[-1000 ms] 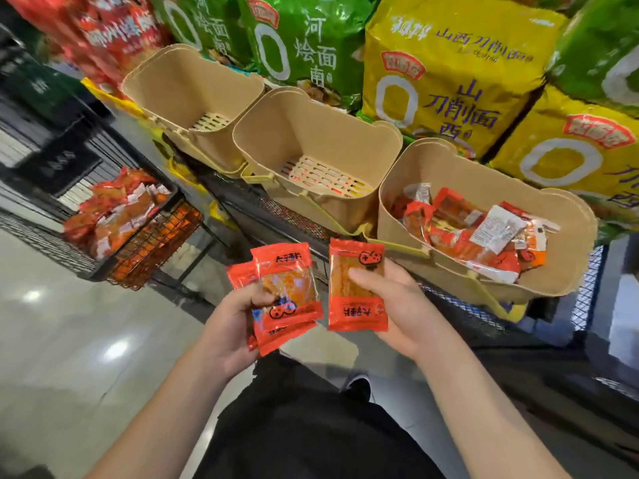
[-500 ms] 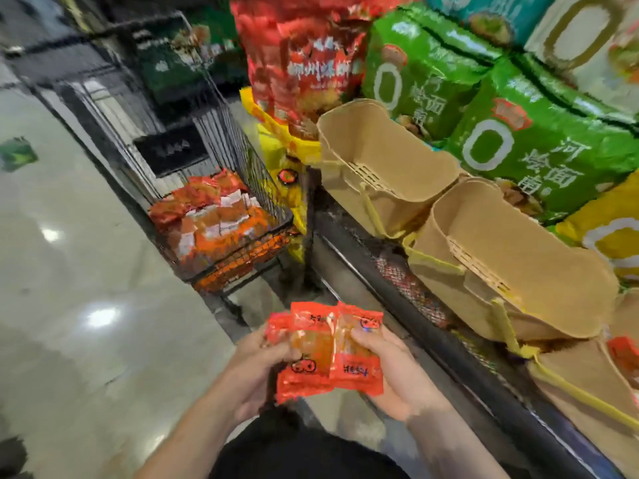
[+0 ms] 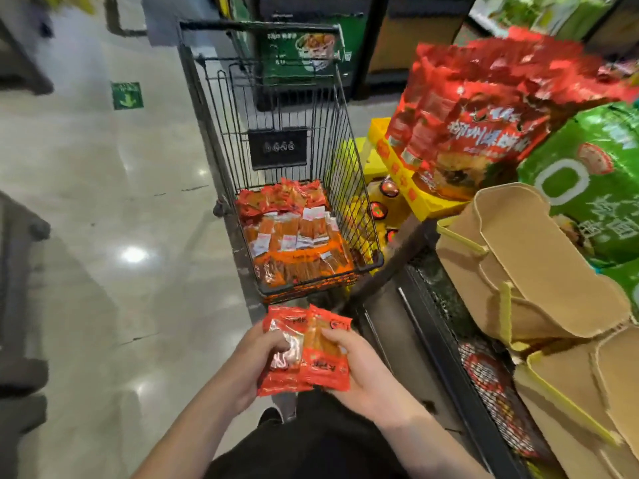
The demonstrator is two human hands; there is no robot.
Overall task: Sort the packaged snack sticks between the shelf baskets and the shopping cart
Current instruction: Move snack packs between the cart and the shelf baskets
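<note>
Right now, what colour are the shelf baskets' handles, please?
Yellow, on the tan shelf baskets; head view.

Little can be read. The green floor sign (image 3: 127, 95), far left on the floor, bears a pale downward arrow. The black plate (image 3: 277, 147) on the shopping cart (image 3: 221, 140) shows a row of small white icons, too blurred to read. The red bags (image 3: 484, 133) at far right carry white Chinese characters, smeared. The green bag (image 3: 587, 202) beside them shows a large white ring and pale Chinese characters. Print on the snack packets (image 3: 307, 354) in the hands is illegible.
</note>
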